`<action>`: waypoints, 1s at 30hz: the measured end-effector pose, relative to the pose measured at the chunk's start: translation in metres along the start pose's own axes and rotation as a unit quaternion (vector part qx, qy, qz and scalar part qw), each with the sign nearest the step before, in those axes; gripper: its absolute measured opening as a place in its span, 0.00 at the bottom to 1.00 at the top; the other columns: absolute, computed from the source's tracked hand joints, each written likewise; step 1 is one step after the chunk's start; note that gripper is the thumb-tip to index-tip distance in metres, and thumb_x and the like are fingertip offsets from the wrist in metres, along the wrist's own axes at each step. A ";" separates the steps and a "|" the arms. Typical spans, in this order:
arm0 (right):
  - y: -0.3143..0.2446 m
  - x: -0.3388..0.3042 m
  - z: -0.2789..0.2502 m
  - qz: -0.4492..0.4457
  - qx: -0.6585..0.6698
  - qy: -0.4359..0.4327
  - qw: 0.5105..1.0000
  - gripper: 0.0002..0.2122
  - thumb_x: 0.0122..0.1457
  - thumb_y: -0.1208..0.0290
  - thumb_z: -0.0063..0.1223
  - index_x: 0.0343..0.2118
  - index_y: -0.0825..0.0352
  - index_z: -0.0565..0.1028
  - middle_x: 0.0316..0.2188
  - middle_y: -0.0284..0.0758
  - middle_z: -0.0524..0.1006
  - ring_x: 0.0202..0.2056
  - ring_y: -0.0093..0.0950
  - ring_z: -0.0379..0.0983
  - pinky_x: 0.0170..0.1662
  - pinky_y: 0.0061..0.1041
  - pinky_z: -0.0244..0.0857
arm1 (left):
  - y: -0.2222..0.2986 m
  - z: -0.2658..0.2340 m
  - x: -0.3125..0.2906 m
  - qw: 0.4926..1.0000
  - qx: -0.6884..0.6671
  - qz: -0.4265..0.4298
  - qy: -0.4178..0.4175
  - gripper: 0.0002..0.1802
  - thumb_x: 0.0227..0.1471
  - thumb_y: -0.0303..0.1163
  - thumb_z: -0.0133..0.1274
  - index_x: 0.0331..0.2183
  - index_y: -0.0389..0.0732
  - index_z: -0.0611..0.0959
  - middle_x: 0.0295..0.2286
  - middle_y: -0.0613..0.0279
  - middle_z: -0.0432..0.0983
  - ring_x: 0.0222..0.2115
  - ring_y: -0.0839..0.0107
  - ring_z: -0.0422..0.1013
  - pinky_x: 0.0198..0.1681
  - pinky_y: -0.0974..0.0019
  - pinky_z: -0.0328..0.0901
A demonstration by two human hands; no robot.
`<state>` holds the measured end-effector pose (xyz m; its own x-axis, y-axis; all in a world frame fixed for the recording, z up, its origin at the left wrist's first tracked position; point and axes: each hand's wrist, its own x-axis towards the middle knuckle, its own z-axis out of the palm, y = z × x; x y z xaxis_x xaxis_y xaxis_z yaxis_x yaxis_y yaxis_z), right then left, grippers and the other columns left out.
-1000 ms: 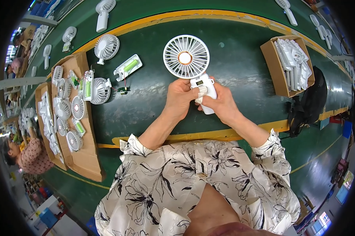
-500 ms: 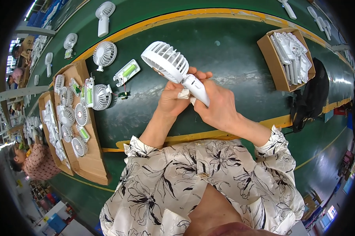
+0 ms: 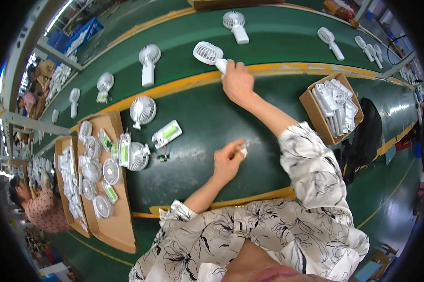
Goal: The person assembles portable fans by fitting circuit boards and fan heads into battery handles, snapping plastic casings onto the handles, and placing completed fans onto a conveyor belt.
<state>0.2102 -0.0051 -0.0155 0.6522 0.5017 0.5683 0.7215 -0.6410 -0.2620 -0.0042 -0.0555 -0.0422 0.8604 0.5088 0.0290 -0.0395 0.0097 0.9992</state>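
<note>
My right hand reaches to the far side and grips a white handheld fan by its handle. The fan's round caged head points left, over the green belt beyond the yellow edge strip. Nearer to me, my left hand hovers above the dark green bench. Its fingers are loosely curled, the thumb and forefinger slightly apart, with a white wrap at the thumb tip; I see nothing held. Left of it lie an opened fan handle with a green battery and a small wired circuit board.
A cardboard tray of fan parts stands left, beside a white fan head. At right are a carton of white casings and a black bag. More fans, including one fan, lie along the belt. A co-worker sits far left.
My hands have parted. The right one has carried the fan away from me to the far belt, while the left has let go of it and stayed low over the bench. The view has shifted.
</note>
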 end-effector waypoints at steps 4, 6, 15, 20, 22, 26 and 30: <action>-0.005 0.039 0.022 0.023 0.038 -0.016 0.999 0.18 0.42 0.64 0.51 0.34 0.71 0.66 0.34 0.42 0.66 0.36 0.36 0.65 0.34 0.35 0.65 | 0.000 0.002 0.003 0.999 0.029 0.011 -0.009 0.13 0.44 0.19 0.46 0.36 0.35 0.77 0.21 0.63 0.74 0.22 0.82 0.69 0.27 0.78 0.64; -0.013 0.043 0.007 -0.019 0.050 0.000 0.999 0.18 0.40 0.67 0.51 0.35 0.71 0.66 0.32 0.42 0.66 0.35 0.36 0.65 0.35 0.36 0.63 | 0.009 -0.002 0.000 1.000 0.015 -0.026 -0.001 0.12 0.45 0.17 0.45 0.35 0.33 0.76 0.25 0.61 0.74 0.25 0.78 0.70 0.31 0.75 0.65; 0.236 0.009 -0.186 0.102 -0.184 0.015 0.977 0.11 0.42 0.75 0.49 0.31 0.68 0.72 0.29 0.43 0.70 0.34 0.39 0.69 0.36 0.33 0.66 | 0.009 0.008 0.011 1.000 0.003 -0.026 -0.015 0.12 0.45 0.19 0.45 0.35 0.33 0.76 0.23 0.64 0.73 0.24 0.78 0.70 0.26 0.78 0.63; 0.355 -0.018 -0.233 0.283 -0.032 -0.266 0.921 0.20 0.36 0.78 0.47 0.38 0.73 0.72 0.37 0.47 0.72 0.40 0.39 0.69 0.41 0.30 0.63 | 0.020 0.011 0.012 0.997 0.054 -0.054 -0.031 0.14 0.46 0.21 0.43 0.38 0.34 0.75 0.23 0.64 0.74 0.20 0.82 0.67 0.21 0.80 0.59; 0.361 -0.032 -0.235 0.284 0.060 -0.247 0.924 0.20 0.33 0.78 0.47 0.36 0.75 0.73 0.32 0.44 0.74 0.37 0.35 0.71 0.39 0.27 0.63 | 0.029 0.018 0.016 0.994 0.064 -0.072 -0.042 0.15 0.46 0.21 0.43 0.39 0.34 0.74 0.23 0.64 0.74 0.18 0.83 0.65 0.20 0.80 0.59; 0.377 -0.055 -0.232 0.338 0.137 -0.275 0.890 0.16 0.35 0.76 0.49 0.32 0.73 0.75 0.25 0.42 0.75 0.27 0.32 0.71 0.32 0.25 0.64 | 0.042 0.047 0.024 0.984 0.045 -0.142 -0.102 0.19 0.48 0.24 0.44 0.45 0.33 0.69 0.31 0.58 0.74 0.19 0.79 0.67 0.20 0.79 0.62; 0.369 -0.078 -0.210 0.267 0.091 -0.238 0.929 0.13 0.41 0.70 0.50 0.27 0.74 0.75 0.19 0.41 0.75 0.22 0.26 0.71 0.27 0.29 0.64 | 0.048 0.078 0.050 0.980 0.052 -0.164 -0.098 0.25 0.52 0.34 0.40 0.52 0.36 0.60 0.40 0.53 0.69 0.30 0.69 0.71 0.26 0.73 0.66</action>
<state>0.3766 -0.4027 0.0077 0.9264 0.3681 -0.0796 0.2641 -0.7857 -0.5595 0.0765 -0.0967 0.0094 0.8992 0.3185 -0.2999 0.2990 0.0531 0.9528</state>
